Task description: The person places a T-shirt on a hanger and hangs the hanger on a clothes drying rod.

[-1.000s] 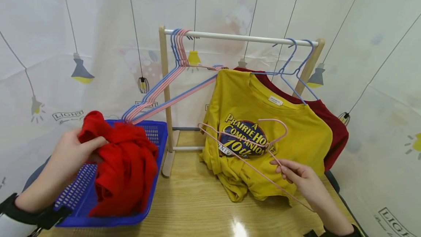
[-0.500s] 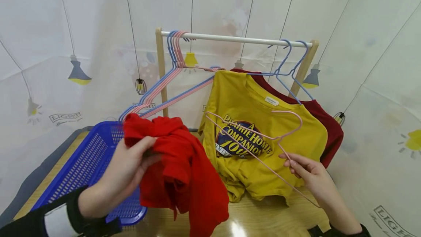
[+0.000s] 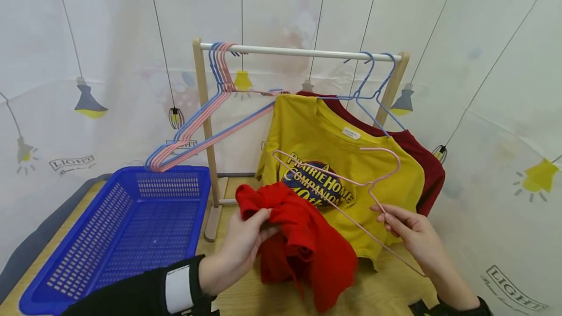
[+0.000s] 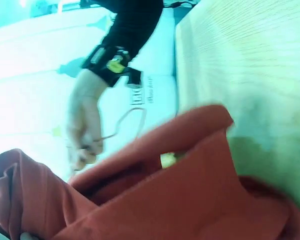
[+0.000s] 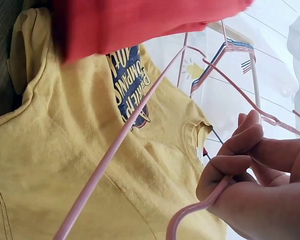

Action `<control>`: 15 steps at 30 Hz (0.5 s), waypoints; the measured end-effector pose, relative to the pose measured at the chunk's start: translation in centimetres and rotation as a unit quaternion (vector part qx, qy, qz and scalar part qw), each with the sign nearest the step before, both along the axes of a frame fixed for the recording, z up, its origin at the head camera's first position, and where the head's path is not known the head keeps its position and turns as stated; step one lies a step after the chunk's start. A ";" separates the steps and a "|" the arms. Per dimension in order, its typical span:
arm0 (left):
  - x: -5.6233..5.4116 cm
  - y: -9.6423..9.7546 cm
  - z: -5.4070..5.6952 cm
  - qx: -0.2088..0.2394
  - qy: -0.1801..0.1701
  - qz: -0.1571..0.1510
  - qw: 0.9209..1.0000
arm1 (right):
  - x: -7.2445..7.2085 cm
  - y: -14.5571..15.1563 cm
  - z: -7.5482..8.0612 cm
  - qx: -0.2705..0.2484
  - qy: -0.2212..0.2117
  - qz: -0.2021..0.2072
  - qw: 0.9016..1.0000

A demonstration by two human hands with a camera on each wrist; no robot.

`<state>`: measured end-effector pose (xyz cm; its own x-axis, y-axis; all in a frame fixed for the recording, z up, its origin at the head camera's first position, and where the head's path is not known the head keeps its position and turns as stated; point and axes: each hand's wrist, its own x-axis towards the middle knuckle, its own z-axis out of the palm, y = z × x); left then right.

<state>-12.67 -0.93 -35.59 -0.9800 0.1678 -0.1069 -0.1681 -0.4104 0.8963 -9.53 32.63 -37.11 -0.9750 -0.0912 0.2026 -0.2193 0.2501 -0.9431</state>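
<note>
My left hand grips a bunched red garment in the middle of the head view, over the wooden table. Folds of the same red cloth fill the lower part of the left wrist view. On the right, my right hand pinches one arm of a pink hanger, whose hook points up and left. The hanger is bare and stands in front of a yellow T-shirt with a printed front. In the right wrist view, curled fingers hold the pink hanger's arm, and the red cloth hangs above.
A rack with a white rail carries the yellow shirt and a dark red shirt on blue hangers. Several blue and pink hangers hang at its left end. The blue basket stands at left on the table.
The left hand has carried the red garment out from over the blue basket, rightward to the front of the yellow shirt. My right hand still holds the pink hanger, slightly raised at first.
</note>
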 end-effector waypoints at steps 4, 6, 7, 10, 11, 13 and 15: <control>-0.8 0.8 -2.3 -0.015 -0.020 0.001 1.000 | -0.3 -0.1 0.0 0.002 -0.005 -0.006 1.000; -1.3 1.1 -3.3 -0.025 -0.030 0.005 0.999 | -0.4 -0.3 0.0 0.004 -0.011 -0.012 1.000; -1.4 1.1 -3.6 -0.030 -0.035 0.005 0.999 | -0.5 -0.3 0.0 0.005 -0.014 -0.012 1.000; -1.9 1.1 -4.5 -0.048 -0.049 -0.007 0.998 | -0.6 -0.6 -0.1 0.014 -0.022 -0.013 1.000; -1.9 0.9 -4.7 -0.052 -0.054 -0.016 0.997 | -0.7 -0.7 -0.2 0.016 -0.023 -0.012 1.000; -2.0 0.6 -5.0 -0.062 -0.063 -0.032 0.996 | -0.7 -0.9 -0.2 0.024 -0.024 -0.010 0.999; -2.0 0.1 -5.1 -0.073 -0.063 -0.041 0.994 | -0.8 -1.1 -0.3 0.030 -0.024 -0.010 0.999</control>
<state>-14.72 -0.80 -40.65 -0.9409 0.2198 -0.2576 -0.3106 -0.2570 0.9151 -10.33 31.55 -37.43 -0.9851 -0.0829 0.1509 -0.1694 0.3104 -0.9354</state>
